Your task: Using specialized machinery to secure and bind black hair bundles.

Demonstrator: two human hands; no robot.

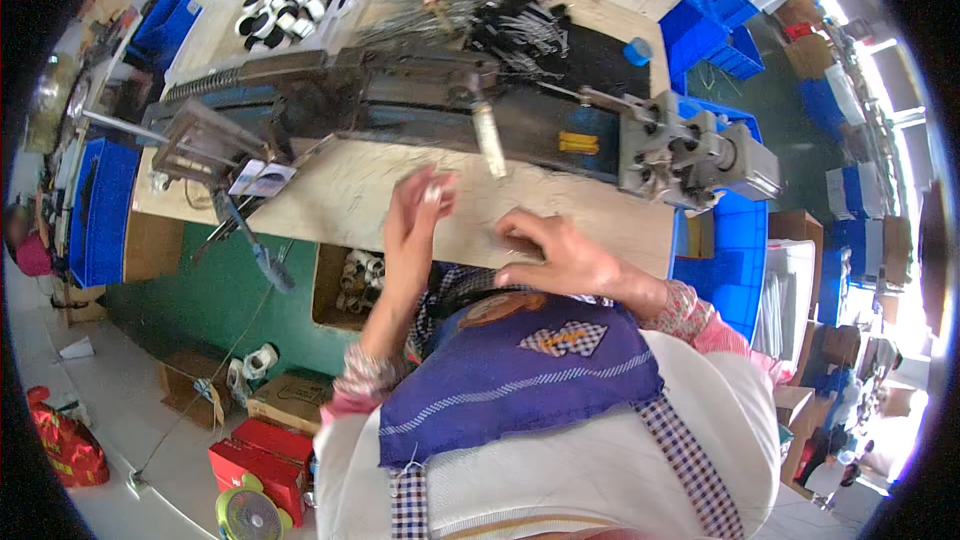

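My left hand (412,215) is raised over the front of the wooden bench (350,195), its fingers closed on a small white piece (432,194), partly hidden and blurred. To the right, my right hand (555,248) hovers near the bench's front edge with fingers curled. A greyish smear shows at its fingertips; what it is, I cannot make out. Beyond both hands runs a long bench machine (400,90) with a tape-wrapped handle (487,140) pointing towards me. Its grey metal head (690,150) stands at the right, and a yellow block (578,144) lies on its bed.
Behind the machine are a clear tray (345,15) of black-and-white round parts, thin metal rods (405,15) and a heap of dark rods (525,25). A blue cap (637,51) sits farther right. An open box (345,290) of parts is below the bench, blue crates (735,270) beside it.
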